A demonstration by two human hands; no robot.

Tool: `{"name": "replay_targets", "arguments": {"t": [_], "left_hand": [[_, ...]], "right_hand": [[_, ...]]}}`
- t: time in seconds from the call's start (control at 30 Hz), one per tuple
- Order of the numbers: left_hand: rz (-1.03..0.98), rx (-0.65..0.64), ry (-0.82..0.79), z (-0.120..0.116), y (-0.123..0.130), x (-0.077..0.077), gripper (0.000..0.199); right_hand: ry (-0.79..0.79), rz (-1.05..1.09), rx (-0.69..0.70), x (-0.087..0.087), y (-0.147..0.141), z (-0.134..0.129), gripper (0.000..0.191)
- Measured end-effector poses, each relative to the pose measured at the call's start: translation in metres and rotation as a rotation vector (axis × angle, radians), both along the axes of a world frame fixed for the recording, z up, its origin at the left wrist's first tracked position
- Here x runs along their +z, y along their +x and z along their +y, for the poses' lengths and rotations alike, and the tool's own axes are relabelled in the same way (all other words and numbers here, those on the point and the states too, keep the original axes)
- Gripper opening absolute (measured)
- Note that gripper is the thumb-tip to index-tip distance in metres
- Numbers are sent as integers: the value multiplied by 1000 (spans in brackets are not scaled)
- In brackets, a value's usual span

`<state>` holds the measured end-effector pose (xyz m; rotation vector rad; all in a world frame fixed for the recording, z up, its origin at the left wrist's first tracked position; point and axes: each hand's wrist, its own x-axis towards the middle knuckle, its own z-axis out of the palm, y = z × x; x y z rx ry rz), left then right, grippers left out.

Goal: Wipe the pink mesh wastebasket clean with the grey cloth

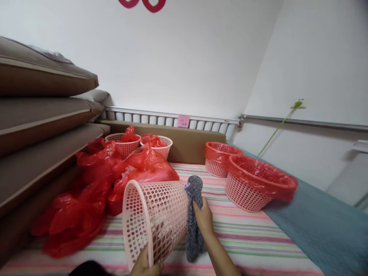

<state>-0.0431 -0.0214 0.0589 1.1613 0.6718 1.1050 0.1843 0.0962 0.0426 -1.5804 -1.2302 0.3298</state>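
Note:
A pink perforated plastic basket (166, 195) lies tipped on its side in front of me, its mouth facing left. Its rim is gripped by my left hand (146, 264), with some fingers showing through the holes inside. My right hand (204, 218) pinches a dark grey speckled cloth (194, 226) against the basket's base. The cloth hangs down in a long strip and has a small light purple patch near its top. Just behind the basket rests a filled red plastic bag (149, 166), with more crumpled red bags (83, 207) to its left.
Two pink baskets lined with red bags (250, 195) (215, 168) stand at the right on the striped sheet (241, 237). Two more baskets (123, 147) (163, 151) with red bags stand at the back. Stacked brown cushions (43, 111) border the left; a radiator (143, 117) runs along the wall.

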Motion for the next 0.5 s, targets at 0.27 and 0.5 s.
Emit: {"name": "replay_targets", "arguments": {"t": [0.27, 0.5], "left_hand": [[-47, -47, 104, 5, -2, -42, 60], [-42, 4, -45, -12, -1, -16, 56]], "right_hand": [[-18, -10, 37, 1, 0, -11, 36], [-52, -39, 76, 17, 10, -26, 32]]}}
